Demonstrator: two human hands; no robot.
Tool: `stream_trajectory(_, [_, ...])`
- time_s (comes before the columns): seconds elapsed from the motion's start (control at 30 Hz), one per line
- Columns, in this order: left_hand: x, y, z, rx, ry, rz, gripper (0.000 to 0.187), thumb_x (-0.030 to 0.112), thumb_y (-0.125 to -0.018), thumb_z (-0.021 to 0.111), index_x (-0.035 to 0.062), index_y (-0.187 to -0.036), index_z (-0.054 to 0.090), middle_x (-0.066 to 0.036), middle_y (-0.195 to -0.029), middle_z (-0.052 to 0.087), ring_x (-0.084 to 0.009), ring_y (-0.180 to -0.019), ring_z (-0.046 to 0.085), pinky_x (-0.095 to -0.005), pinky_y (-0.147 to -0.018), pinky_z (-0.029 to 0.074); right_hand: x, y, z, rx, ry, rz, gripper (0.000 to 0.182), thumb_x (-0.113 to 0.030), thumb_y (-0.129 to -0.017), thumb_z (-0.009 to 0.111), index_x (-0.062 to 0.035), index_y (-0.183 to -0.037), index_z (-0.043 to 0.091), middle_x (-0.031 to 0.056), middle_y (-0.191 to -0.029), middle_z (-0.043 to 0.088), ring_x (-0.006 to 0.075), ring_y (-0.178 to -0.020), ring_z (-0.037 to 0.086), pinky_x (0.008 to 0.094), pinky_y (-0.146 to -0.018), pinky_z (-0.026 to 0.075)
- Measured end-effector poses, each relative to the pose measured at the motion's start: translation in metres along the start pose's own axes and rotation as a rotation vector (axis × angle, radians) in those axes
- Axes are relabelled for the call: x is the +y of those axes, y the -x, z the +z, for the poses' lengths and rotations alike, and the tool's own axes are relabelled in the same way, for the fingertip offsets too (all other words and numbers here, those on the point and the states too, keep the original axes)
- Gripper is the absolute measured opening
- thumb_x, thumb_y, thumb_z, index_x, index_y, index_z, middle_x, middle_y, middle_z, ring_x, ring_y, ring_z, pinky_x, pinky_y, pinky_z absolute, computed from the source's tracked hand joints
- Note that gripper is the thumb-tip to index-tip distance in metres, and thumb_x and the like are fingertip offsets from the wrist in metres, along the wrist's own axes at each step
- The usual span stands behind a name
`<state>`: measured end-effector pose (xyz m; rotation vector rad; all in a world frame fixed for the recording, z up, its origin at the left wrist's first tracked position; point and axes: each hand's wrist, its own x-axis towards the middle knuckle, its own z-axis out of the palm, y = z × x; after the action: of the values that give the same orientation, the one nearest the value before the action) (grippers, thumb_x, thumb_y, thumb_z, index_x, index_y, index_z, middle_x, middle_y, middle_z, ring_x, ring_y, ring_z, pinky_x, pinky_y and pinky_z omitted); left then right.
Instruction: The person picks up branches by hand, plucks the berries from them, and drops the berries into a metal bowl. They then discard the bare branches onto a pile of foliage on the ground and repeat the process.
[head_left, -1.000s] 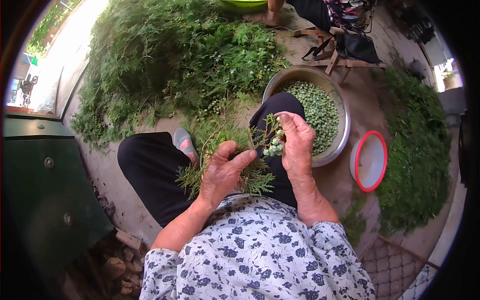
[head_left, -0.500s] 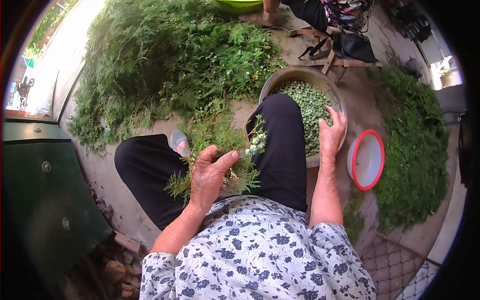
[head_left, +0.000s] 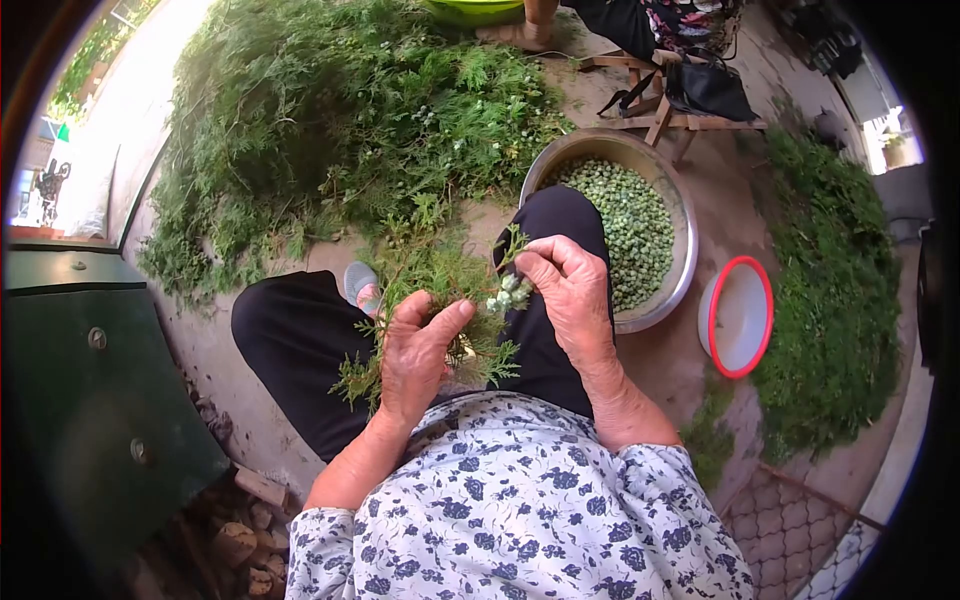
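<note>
Concrete ground (head_left: pixel 735 215) is covered at eleven o'clock by heaped arborvitae cuttings (head_left: pixel 340 120); a metal basin (head_left: pixel 688 260) of green cones (head_left: pixel 640 235) is set at two. An arborvitae sprig (head_left: pixel 432 272) is clasped in the left hand (head_left: pixel 412 355); its cone cluster (head_left: pixel 511 293), at two o'clock from that grip, is pinched by the right hand (head_left: pixel 573 295).

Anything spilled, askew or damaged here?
Nothing clearly stands out. The green cones sit inside the metal basin, no spill visible beside it. The red-rimmed bowl looks tilted, but the wide lens bends that side, so I cannot tell.
</note>
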<state>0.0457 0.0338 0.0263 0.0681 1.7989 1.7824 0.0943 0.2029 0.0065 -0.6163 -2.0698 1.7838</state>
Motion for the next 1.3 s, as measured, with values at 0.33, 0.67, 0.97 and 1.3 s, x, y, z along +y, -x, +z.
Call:
stream_trajectory(0.33, [-0.003, 0.000, 0.011, -0.127, 0.134, -0.124, 0.018, 0.016, -0.083, 0.066, 0.0081, -0.072, 0.053, 0.008, -0.066, 0.050, -0.0005, -0.058, 0.040, -0.0183, -0.048, 0.033, -0.002, 0.011, -0.014, 0.045, -0.728, 0.327, 0.019, -0.021, -0.086, 0.062, -0.0023, -0.089, 0.058, 0.0007, -0.073, 0.056, 0.0087, -0.063, 0.049, 0.0208, -0.059, 0.040])
stream_trajectory(0.67, [0.012, 0.003, 0.001, -0.030, 0.239, -0.122, 0.010, 0.010, -0.083, 0.064, 0.0043, -0.078, 0.058, 0.002, -0.071, 0.057, -0.0036, -0.061, 0.051, -0.0189, -0.051, 0.045, 0.015, -0.010, -0.075, 0.272, -0.708, 0.102, 0.017, -0.021, -0.090, 0.055, -0.0047, -0.092, 0.057, 0.0031, -0.074, 0.054, 0.0103, -0.060, 0.048, 0.0238, -0.054, 0.039])
stream_trajectory(0.97, [0.002, -0.008, -0.002, 0.072, 0.346, -0.080, 0.011, 0.009, -0.083, 0.063, 0.0036, -0.075, 0.057, 0.000, -0.071, 0.058, -0.0053, -0.060, 0.052, -0.0207, -0.054, 0.045, 0.025, -0.007, -0.069, 0.373, 0.375, -0.157, 0.030, -0.011, -0.080, 0.065, -0.0040, -0.108, 0.057, 0.0087, -0.098, 0.055, 0.0160, -0.076, 0.059, 0.0283, -0.065, 0.049])
stream_trajectory(1.3, [-0.001, -0.009, -0.001, 0.059, 0.312, -0.170, 0.011, 0.007, -0.081, 0.065, 0.0046, -0.073, 0.058, -0.001, -0.070, 0.059, -0.0059, -0.058, 0.052, -0.0216, -0.053, 0.043, -0.008, 0.004, 0.009, -0.151, 0.529, -0.680, 0.058, -0.018, -0.062, 0.077, -0.0096, -0.114, 0.054, 0.0112, -0.107, 0.048, 0.0264, -0.083, 0.058, 0.0345, -0.067, 0.052])
